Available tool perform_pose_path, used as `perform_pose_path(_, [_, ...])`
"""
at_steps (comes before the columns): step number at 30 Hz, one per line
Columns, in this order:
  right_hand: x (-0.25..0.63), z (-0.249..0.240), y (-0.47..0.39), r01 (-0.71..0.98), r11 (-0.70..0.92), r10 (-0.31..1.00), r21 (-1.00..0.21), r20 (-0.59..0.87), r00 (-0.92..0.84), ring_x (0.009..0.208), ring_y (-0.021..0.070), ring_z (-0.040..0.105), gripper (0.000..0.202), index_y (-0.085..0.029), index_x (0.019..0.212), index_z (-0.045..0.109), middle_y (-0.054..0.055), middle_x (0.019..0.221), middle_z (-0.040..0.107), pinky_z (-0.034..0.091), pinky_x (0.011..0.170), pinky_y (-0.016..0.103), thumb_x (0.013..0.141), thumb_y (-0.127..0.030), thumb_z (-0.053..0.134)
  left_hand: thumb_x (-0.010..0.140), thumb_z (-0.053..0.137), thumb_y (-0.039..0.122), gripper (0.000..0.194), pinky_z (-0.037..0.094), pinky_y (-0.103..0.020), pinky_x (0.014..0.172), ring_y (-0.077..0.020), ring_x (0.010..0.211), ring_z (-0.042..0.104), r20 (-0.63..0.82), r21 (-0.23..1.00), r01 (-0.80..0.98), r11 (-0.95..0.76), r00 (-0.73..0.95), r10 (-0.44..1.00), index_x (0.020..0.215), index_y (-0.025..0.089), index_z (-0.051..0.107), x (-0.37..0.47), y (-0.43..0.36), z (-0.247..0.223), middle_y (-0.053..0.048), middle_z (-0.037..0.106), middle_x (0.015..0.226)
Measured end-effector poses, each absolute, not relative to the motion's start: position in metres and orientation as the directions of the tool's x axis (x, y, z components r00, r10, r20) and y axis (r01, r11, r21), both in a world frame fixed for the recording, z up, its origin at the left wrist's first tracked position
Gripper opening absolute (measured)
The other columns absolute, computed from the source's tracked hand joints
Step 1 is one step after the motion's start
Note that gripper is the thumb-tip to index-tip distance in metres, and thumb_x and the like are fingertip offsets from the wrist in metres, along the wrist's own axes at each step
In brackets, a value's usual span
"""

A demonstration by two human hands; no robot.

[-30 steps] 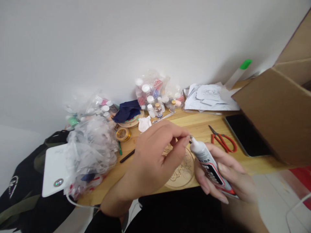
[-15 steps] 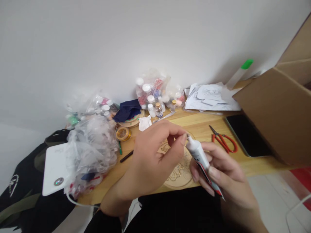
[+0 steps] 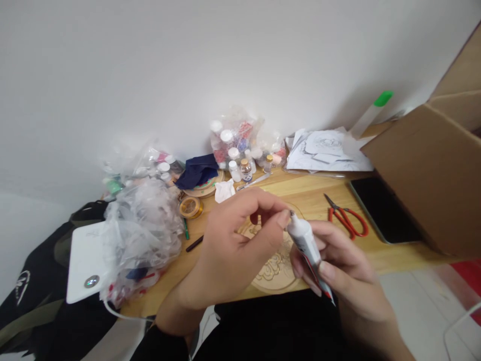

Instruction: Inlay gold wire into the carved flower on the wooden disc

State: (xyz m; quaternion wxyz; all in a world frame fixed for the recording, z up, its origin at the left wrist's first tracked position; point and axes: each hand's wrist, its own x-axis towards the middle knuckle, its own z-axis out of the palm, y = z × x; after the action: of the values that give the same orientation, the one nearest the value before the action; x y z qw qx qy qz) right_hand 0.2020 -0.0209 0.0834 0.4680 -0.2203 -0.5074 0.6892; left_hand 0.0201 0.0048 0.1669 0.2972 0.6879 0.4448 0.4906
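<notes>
My right hand (image 3: 345, 281) is closed round a white glue tube (image 3: 306, 240) with red and black print, its nozzle pointing up and to the left. At the nozzle's tip, the thumb and forefinger of my left hand (image 3: 240, 240) are pinched together. Whatever lies between those fingertips is too small to make out. Under both hands is a round wooden disc (image 3: 276, 268) with a raised gold wire design, partly hidden by my left hand.
Red-handled scissors (image 3: 347, 218) and a dark phone (image 3: 383, 210) lie to the right, beside a cardboard box (image 3: 424, 175). Bags of small bottles (image 3: 235, 140) and papers (image 3: 326, 150) line the wall. On the left are a gold wire spool (image 3: 190, 206), a plastic bag (image 3: 145, 225) and a white device (image 3: 84, 260).
The tube has tilted slightly more upright, its lower end shifting left with my right hand. My left hand still pinches at the nozzle tip and has barely moved.
</notes>
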Motion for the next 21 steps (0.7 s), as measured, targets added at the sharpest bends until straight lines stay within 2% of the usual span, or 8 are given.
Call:
perform_pose_path(8, [0.1999,0.0810,-0.0210,-0.332,0.047,0.907,-0.942,0.180,-0.381,0.058,0.0073,0.051,0.036,-0.035,0.130,0.057,-0.001,0.081,0.064,0.043,0.047,0.016,0.094,-0.036,0.062,0.083,0.065,0.006,0.016,0.052,-0.016,0.063,-0.0055,0.065,0.059,0.361,0.896,0.248,-0.369,0.082,0.929,0.079,0.022,0.067,0.0205,0.0050,0.1636,0.007,0.066,0.071])
perform_pose_path(14, [0.1980,0.0830,-0.0222,-0.260,0.142,0.943,-0.955,0.210,-0.257,0.073,0.0107,0.063,0.038,-0.038,0.124,0.063,0.000,0.085,0.064,0.052,0.060,0.018,0.088,-0.032,0.071,0.084,0.064,0.006,0.016,0.053,-0.018,0.062,-0.0063,0.065,0.060,0.364,0.891,0.254,-0.376,0.096,0.927,0.080,0.022,0.067,0.0207,0.0038,0.1663,0.007,0.067,0.072])
perform_pose_path(17, [0.1966,0.0834,-0.0229,-0.283,0.133,0.943,-0.950,0.209,-0.260,0.068,0.0099,0.061,0.035,-0.035,0.124,0.064,0.000,0.081,0.063,0.050,0.056,0.017,0.089,-0.033,0.069,0.084,0.064,0.007,0.015,0.053,-0.018,0.062,-0.0063,0.065,0.059,0.382,0.872,0.286,-0.397,0.108,0.918,0.080,0.021,0.065,0.0205,0.0041,0.1663,0.007,0.066,0.071])
perform_pose_path(21, [0.1949,0.0828,-0.0232,-0.388,0.044,0.923,-0.921,0.186,-0.336,0.058,0.0090,0.055,0.034,-0.031,0.127,0.061,0.001,0.078,0.064,0.044,0.048,0.018,0.094,-0.038,0.061,0.085,0.063,0.008,0.014,0.052,-0.019,0.062,-0.0064,0.065,0.059,0.411,0.841,0.337,-0.424,0.113,0.905,0.080,0.021,0.064,0.0208,0.0050,0.1646,0.007,0.065,0.071])
